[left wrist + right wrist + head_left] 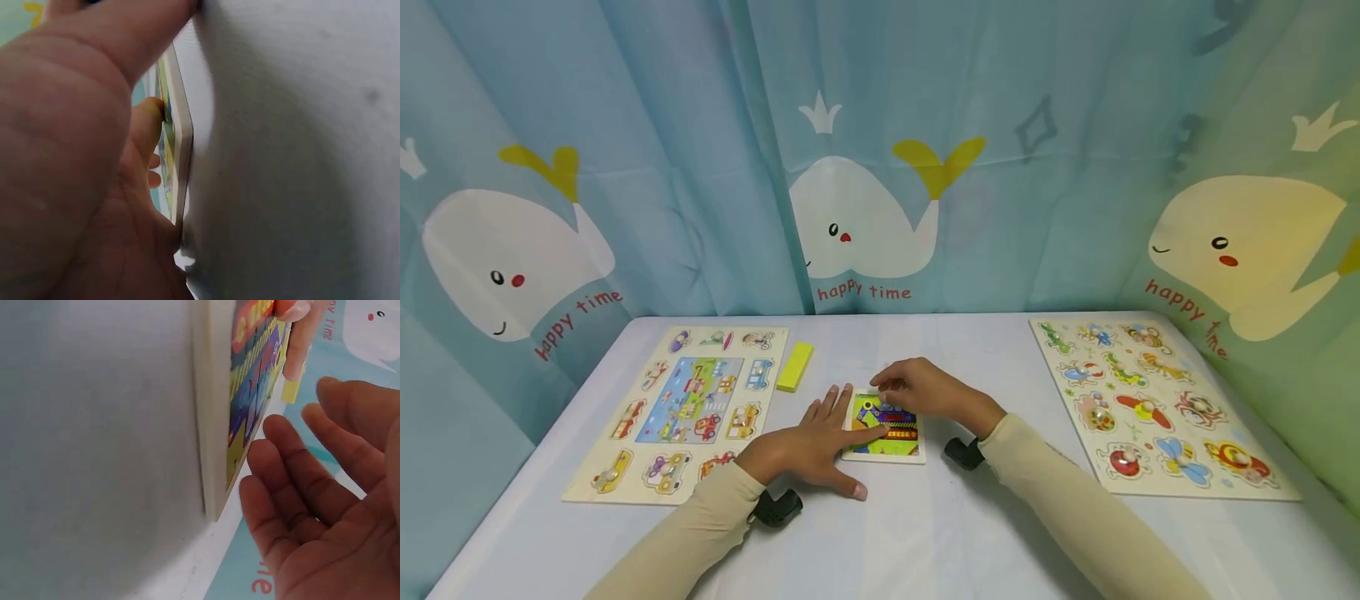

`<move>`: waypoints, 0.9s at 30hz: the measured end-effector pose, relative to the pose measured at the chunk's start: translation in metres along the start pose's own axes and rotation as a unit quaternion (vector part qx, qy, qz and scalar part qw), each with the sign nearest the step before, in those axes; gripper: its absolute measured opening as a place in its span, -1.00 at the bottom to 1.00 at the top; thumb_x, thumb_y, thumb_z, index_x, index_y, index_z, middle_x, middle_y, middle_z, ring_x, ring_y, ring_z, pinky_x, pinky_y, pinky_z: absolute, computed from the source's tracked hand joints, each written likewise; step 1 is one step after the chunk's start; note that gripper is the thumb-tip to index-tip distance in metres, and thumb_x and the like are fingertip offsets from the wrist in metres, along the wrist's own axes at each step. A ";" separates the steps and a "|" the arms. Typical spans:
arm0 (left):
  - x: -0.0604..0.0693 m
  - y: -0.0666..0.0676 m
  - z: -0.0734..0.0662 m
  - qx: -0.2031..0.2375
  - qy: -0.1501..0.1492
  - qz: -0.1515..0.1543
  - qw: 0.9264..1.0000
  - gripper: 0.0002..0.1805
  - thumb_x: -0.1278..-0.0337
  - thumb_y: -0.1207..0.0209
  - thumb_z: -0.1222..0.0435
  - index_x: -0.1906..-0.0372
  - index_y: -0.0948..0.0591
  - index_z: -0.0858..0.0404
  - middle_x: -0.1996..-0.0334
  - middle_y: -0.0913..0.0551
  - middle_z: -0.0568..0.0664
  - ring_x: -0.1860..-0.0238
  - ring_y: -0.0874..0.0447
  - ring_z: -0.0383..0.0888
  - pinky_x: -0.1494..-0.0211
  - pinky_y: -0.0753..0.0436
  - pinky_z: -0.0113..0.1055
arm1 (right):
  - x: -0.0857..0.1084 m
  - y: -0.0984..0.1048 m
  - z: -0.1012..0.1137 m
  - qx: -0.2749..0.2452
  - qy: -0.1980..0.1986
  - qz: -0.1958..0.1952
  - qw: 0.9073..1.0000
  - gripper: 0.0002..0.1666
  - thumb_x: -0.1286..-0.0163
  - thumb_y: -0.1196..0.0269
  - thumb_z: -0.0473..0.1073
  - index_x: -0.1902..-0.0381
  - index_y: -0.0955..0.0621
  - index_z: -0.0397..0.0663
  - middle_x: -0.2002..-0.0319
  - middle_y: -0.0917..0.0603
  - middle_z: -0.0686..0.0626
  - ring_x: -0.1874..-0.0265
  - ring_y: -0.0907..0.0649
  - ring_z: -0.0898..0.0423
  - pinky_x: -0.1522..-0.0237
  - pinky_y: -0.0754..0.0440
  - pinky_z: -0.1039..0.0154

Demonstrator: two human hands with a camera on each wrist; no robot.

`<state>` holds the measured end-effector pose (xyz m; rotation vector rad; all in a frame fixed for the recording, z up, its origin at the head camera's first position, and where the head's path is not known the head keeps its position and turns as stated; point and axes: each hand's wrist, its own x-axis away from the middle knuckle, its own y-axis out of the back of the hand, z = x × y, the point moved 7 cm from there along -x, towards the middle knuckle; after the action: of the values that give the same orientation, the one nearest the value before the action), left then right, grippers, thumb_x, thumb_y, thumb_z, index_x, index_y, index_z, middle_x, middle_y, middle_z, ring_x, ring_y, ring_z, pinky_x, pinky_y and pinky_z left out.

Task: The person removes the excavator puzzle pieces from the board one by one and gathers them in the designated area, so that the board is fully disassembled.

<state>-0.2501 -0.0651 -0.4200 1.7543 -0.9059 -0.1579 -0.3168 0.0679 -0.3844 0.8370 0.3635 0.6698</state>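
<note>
The small picture board (pixel 904 435) lies flat on the bench (pixel 970 533), about midway between the left and right edges and a good bit in from the far edge. The person's left hand (pixel 808 448) has its grip spread wide, with nothing pinched in it. One finger lies across the small picture board and the thumb sticks out to the side near its close left corner, so this hand is likely there to stop it from sliding. The right hand (pixel 925 387) bends over the far edge of the small picture board. Its grip looks loosely curved, and I see no thing between thumb and fingers. Maybe it bends like that so the fingertips can reach down without bumping the other hand, but I can't tell if a tip is touching. A big car board (pixel 688 417) lies by the bench's far left corner, and a big bug board (pixel 1165 433) lies by the far right corner. Out there, they leave the hands lots of room in the middle. A yellow block (pixel 795 367) lies just beside the big car board's right edge, near the bench's far edge, where it is out of the way
</note>
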 end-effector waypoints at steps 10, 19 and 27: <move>0.002 -0.002 0.002 -0.002 0.003 0.005 1.000 0.03 0.11 -0.31 -0.30 -0.51 -0.12 -0.28 -0.51 0.50 0.20 -0.47 0.63 0.16 -0.42 0.35 0.15 | -0.016 -0.011 0.007 0.110 -0.002 0.042 0.993 -0.69 -0.40 -0.20 -0.32 -0.06 -0.69 -0.12 0.23 -0.60 0.00 0.29 -0.54 0.17 0.14 -0.54 0.23; -0.001 -0.003 0.002 -0.002 0.011 0.006 1.000 0.04 0.14 -0.30 -0.33 -0.51 -0.09 -0.31 -0.51 0.52 0.14 -0.47 0.65 0.13 -0.42 0.37 0.13 | -0.019 -0.014 0.010 0.150 -0.013 0.055 0.987 -0.61 -0.33 -0.18 -0.41 -0.04 -0.70 0.00 0.23 -0.57 -0.03 0.21 -0.55 0.07 0.07 -0.54 0.15; 0.000 -0.004 0.003 -0.011 0.016 0.012 1.000 0.02 0.12 -0.27 -0.34 -0.51 -0.09 -0.33 -0.51 0.53 0.11 -0.47 0.65 0.13 -0.42 0.39 0.11 | -0.020 -0.019 0.010 0.181 -0.020 0.069 0.981 -0.55 -0.32 -0.19 -0.40 -0.08 -0.67 0.14 0.12 -0.57 -0.03 0.10 -0.54 0.04 -0.05 -0.53 0.14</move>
<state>-0.2498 -0.0672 -0.4253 1.7208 -0.8991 -0.1240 -0.3183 0.0399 -0.3917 1.2286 0.4001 0.7260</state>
